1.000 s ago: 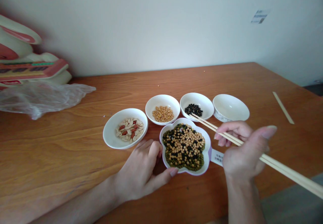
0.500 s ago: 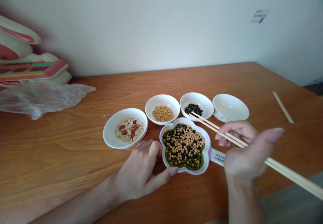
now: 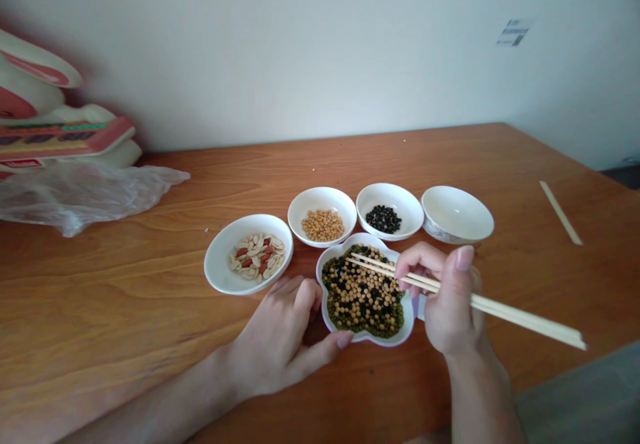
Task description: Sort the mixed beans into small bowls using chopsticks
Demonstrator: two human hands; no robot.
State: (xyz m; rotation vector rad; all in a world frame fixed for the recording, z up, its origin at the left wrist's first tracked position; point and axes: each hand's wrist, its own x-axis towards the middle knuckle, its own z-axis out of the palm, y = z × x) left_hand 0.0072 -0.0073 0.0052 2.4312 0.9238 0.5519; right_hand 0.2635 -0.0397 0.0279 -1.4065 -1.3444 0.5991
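Note:
My right hand [image 3: 453,297] holds a pair of pale wooden chopsticks [image 3: 520,319], whose tips are over the far left part of a white flower-shaped dish [image 3: 409,314]. Yellow soybeans, black beans and small green beans lie mixed in this dish. I cannot make out a bean between the tips. My left hand [image 3: 277,337] rests on the table at the dish's left side, its thumb along the near rim and its other fingers curled against the side. Behind the dish stand a bowl of soybeans [image 3: 323,226], a bowl of black beans [image 3: 384,219] and an empty white bowl [image 3: 457,214].
A bowl of peanuts [image 3: 257,257] stands to the left. One loose pale stick [image 3: 561,213] lies at the right. A rabbit-shaped toy [image 3: 65,131] and a crumpled plastic bag [image 3: 90,194] are at the far left. A partly covered paper label [image 3: 421,308] lies beside the dish.
My right hand has moved left, bringing the chopstick tips from the black bean bowl down over the flower-shaped dish. The left hand has stayed in place.

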